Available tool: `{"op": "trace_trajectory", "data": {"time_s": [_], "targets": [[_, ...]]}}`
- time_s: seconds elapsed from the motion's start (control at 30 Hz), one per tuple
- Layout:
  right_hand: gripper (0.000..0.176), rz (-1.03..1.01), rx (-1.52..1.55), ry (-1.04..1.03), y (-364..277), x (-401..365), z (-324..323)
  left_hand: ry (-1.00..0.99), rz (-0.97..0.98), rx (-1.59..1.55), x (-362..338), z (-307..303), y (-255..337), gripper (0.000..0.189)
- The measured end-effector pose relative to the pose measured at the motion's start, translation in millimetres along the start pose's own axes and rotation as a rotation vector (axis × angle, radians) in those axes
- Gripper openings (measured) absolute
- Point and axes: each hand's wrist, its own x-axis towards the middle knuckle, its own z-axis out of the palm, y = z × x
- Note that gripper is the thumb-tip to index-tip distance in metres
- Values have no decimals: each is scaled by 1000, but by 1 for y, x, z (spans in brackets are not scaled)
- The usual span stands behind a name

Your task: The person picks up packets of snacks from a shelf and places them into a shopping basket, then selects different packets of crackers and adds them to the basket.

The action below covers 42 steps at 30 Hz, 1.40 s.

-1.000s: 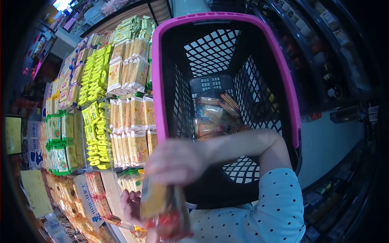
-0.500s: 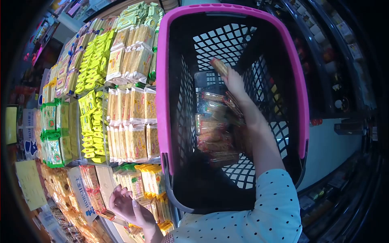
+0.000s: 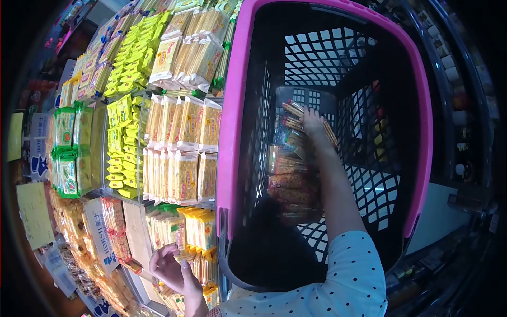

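Observation:
My right hand (image 3: 312, 123) reaches down into a black basket with a pink rim (image 3: 232, 105). Its fingers are closed on a thin cracker packet (image 3: 293, 109) at the far end of a pile of packets (image 3: 293, 182) on the basket floor. Part of that packet is hidden by the hand. Outside the basket, at the lower left, my left hand (image 3: 177, 268) is held in the air with fingers loosely curled and apart, nothing in it. Yellow-wrapped packets (image 3: 198, 227) stand on the shelf just behind it.
Left of the basket, tiered shelves carry white-wrapped cracker packs (image 3: 185, 127), bright yellow-green packets (image 3: 122, 142) and green-edged packs (image 3: 66, 153). Printed signs (image 3: 101, 232) hang among them. Dark shelving (image 3: 459, 105) runs along the right side.
My right hand has lowered a cracker packet from above onto the pile. The basket and shelves have shifted in view. My left hand keeps nearly the same pose.

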Motion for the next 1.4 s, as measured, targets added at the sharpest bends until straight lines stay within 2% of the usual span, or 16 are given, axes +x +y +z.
{"op": "trace_trajectory", "data": {"time_s": [0.07, 0.17, 0.3, 0.4, 0.47, 0.53, 0.57, 0.6, 0.67, 0.73, 0.8, 0.9, 1.07, 1.2, 1.3, 1.4], "targets": [[59, 9, 46, -155, -4, 1, -10, 1, 9, -20, -1, 1, -3, 51], [61, -23, 96, -49, -2, -2, -9, 6, 20, -27, -4, -2, -6, 48], [63, 29, 48, -131, -3, 3, -5, 20, 36, 11, -7, -8, -9, 48], [54, -8, 39, -101, -11, 2, -29, -15, 45, 2, -11, -20, -11, 47], [42, 26, 82, -15, -21, 10, -55, -18, 7, 26, -14, -29, -9, 45], [44, -147, 104, 297, -21, 18, -76, -25, 65, 42, -14, -41, -8, 37], [45, -69, 237, 313, -25, 25, -93, -9, 54, 47, -15, -47, -7, 31], [40, -203, 291, 504, -27, 31, -110, 1, 45, 47, -16, -53, -5, 26], [38, -259, 409, 748, -42, 40, -152, 10, 138, 139, -17, -67, -2, 25], [38, -177, 667, 793, -64, 39, -200, -4, 145, 151, -21, -85, -1, 25], [36, -227, 862, 861, -96, 23, -252, 35, 126, 161, -28, -103, -6, 24], [33, -382, 899, 1030, -174, -39, -321, 4, 93, 273, -37, -133, -13, 22], [29, -836, 1039, 913, -304, -139, -371, 115, 77, 351, -58, -183, -40, 23], [26, -1319, 595, 641, -406, -215, -364, 166, 34, 461, -77, -223, -66, 26], [30, -1648, 156, 544, -482, -257, -333, 162, -91, 588, -82, -255, -82, 32], [38, -1683, -125, 373, -541, -278, -279, 244, -187, 640, -84, -278, -105, 32]]}}
